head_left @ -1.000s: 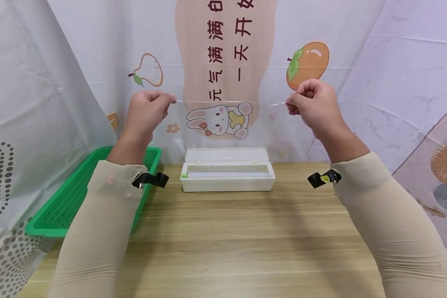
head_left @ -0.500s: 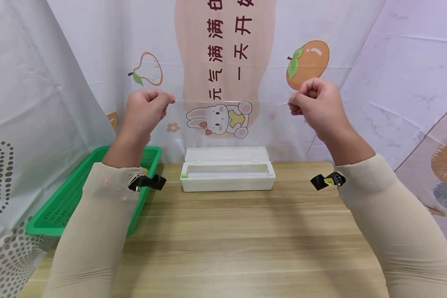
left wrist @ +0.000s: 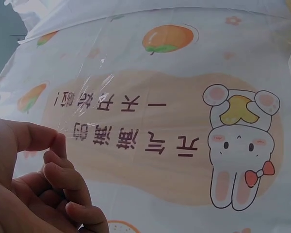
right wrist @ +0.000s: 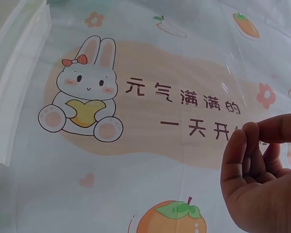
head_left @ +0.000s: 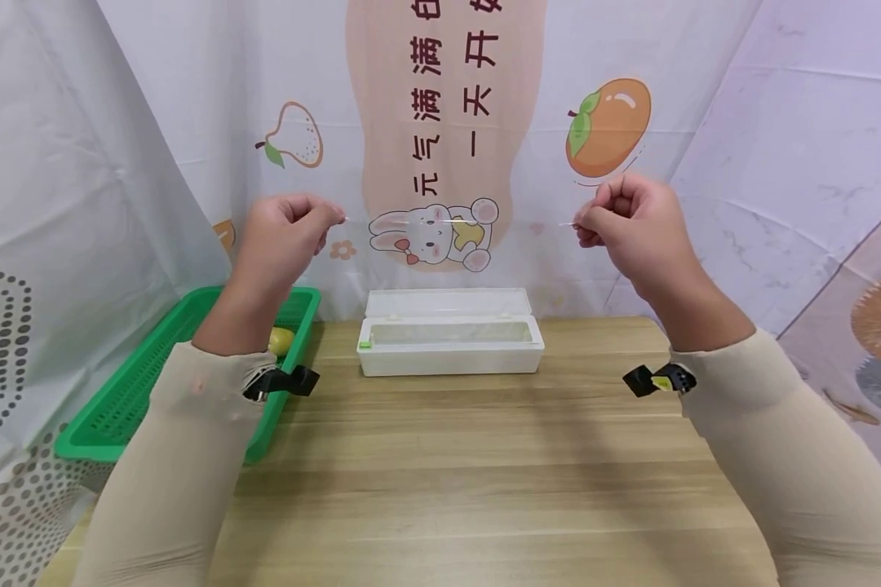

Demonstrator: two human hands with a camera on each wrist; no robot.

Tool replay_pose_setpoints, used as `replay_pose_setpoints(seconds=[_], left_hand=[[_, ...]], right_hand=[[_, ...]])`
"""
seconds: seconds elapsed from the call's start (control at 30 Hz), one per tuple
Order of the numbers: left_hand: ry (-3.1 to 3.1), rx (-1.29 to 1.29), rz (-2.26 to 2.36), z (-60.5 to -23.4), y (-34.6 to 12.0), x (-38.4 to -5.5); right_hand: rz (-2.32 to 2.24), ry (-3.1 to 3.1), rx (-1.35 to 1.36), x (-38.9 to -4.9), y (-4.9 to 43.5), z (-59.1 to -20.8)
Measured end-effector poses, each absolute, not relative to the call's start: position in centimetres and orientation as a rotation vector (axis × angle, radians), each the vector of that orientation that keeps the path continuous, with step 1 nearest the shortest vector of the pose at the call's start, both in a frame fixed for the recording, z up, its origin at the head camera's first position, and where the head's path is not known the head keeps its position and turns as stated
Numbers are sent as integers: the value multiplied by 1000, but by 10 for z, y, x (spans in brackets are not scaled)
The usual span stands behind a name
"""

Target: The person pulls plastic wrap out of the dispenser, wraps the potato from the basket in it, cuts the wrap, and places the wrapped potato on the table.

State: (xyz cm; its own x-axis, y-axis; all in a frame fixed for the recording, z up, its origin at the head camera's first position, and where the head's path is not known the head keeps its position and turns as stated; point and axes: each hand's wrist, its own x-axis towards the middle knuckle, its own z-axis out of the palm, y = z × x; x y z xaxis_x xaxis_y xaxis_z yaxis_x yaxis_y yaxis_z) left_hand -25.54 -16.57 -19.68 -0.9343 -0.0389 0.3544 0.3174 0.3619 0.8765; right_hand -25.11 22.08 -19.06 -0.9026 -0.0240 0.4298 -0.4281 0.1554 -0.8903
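A sheet of clear cling film (head_left: 440,222) is stretched between my two hands, above and behind the white dispenser box. My left hand (head_left: 282,232) pinches its left upper corner between thumb and forefinger. At the right corner, my right hand (head_left: 635,220) pinches the film the same way. Faint glints show the film (left wrist: 99,73) in the left wrist view. Its lower end is too transparent to trace. On the table stands the long white cling film box (head_left: 451,361), lid (head_left: 448,303) raised, a small green piece (head_left: 365,345) at its left front.
A green basket (head_left: 91,451) stands at the left, partly behind my left forearm, with a yellow rounded thing (head_left: 281,341) in it. The wooden table (head_left: 440,473) ends at a printed curtain (head_left: 294,73) behind the box.
Both hands have come down a little with the film and moved slightly apart. More of the yellow thing in the basket shows beside my left wrist. The box has stayed put.
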Motion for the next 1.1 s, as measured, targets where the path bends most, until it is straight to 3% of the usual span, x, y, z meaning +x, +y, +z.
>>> replay_pose_setpoints(seconds=[0.63,1.1], left_hand=[[-2372,-252,-1487,-247,-162,-207],[-2517,-400,-1454,-312,-165,-155]], right_hand=[[1737,-2194,526,-196,229,-238],[1479,-2473,514,-148,236,-313]])
